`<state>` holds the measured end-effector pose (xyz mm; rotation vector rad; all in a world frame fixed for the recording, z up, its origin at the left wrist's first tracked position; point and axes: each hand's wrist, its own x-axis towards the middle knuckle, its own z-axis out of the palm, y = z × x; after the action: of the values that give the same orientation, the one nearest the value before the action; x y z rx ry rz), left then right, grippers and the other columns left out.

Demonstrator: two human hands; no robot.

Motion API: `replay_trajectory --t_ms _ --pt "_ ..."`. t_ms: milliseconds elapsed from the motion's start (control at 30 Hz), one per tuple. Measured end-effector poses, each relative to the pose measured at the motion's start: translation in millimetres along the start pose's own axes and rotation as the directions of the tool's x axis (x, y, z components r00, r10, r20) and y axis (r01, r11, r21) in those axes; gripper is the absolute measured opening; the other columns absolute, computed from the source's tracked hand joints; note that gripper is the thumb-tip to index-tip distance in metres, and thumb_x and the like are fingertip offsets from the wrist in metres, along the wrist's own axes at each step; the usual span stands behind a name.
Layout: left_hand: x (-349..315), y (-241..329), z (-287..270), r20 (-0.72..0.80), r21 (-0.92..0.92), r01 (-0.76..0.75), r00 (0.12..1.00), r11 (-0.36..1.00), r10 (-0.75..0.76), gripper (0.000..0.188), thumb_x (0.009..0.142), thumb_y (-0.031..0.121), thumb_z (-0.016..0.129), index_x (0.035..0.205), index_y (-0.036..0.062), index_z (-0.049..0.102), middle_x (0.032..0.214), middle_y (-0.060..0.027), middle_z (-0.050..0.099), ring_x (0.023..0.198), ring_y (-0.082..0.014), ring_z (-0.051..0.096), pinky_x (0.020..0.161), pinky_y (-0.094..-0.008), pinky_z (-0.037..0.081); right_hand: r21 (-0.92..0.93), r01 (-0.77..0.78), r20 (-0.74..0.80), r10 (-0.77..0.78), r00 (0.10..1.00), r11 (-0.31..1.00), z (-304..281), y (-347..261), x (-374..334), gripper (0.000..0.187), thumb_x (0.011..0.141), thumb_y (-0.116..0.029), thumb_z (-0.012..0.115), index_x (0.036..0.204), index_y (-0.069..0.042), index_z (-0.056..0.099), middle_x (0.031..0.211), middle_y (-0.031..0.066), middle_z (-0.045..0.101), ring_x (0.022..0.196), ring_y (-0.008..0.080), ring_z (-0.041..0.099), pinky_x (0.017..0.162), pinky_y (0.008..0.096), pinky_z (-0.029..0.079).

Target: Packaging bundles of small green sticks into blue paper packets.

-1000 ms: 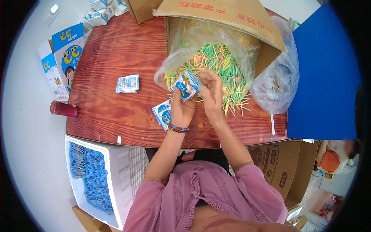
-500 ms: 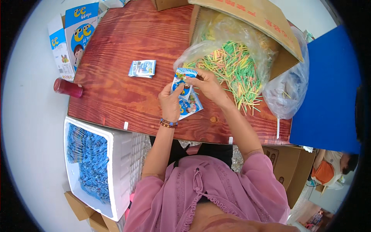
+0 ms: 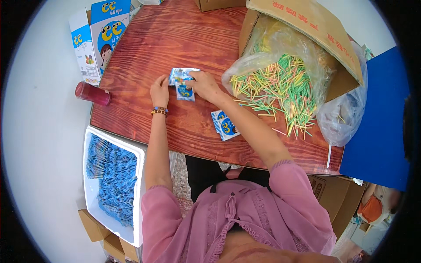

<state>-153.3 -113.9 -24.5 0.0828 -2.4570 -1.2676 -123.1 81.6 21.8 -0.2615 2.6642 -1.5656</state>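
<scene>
The right hand [image 3: 204,85] is pinching a packet [image 3: 185,93] between its fingers, overlapping the stack [image 3: 177,71]; the left hand [image 3: 159,92] is bracketing it, finger gap unclear. The tipped carton [image 3: 307,24] is seemingly keeping sticks [image 3: 291,85] reachable.

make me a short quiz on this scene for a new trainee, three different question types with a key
1. Fill in the blank: Beaded bracelets circle the person's ____ wrist.

2. Multiple choice: What lies in the open clear bag at the mouth of the carton?
a) red jars
b) thin coloured sticks
c) foam cups

3. True or false: The right hand touches a small packet.

Key:
1. left
2. b
3. true
</scene>
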Motion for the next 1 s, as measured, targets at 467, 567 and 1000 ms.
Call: replay_trajectory --t_ms 467,567,1000 --pt "-32 39 28 0.128 -0.028 -0.015 0.992 0.999 0.018 0.022 0.086 0.014 0.065 0.102 -0.0001 0.071 0.098 -0.0199 0.069 0.091 -0.0308 0.067 0.081 -0.0363 0.051 -0.314 0.138 -0.112 -0.181 0.977 0.939 -25 28 -19 0.022 0.087 -0.019 0.062 0.095 0.002 0.061 0.080 0.0255 0.064 0.078 0.0388 0.065 0.069 0.0450 0.049" --pt "-36 45 29 0.181 -0.080 0.033 0.983 0.996 -0.018 0.025 0.087 0.014 0.065 0.107 -0.0002 0.069 0.101 -0.0185 0.069 0.092 -0.0298 0.066 0.081 -0.0359 0.051 -0.315 0.073 -0.038 -0.090 0.995 0.946 -35 21 -18 0.022 0.087 -0.018 0.062 0.095 0.002 0.062 0.086 0.0271 0.064 0.088 0.0433 0.062 0.076 0.0484 0.048" --pt "-175 122 11 0.299 0.153 -0.193 0.944 0.969 0.140 0.033 0.076 0.022 0.078 0.102 0.0086 0.064 0.103 -0.0090 0.057 0.104 -0.0292 0.050 0.088 -0.0438 0.038 -0.454 -0.158 -0.192 0.077 0.978 0.877 -98 23 -160 0.034 0.082 -0.024 0.069 0.110 -0.007 0.061 0.095 0.0110 0.064 0.089 0.0291 0.063 0.073 0.0398 0.049"
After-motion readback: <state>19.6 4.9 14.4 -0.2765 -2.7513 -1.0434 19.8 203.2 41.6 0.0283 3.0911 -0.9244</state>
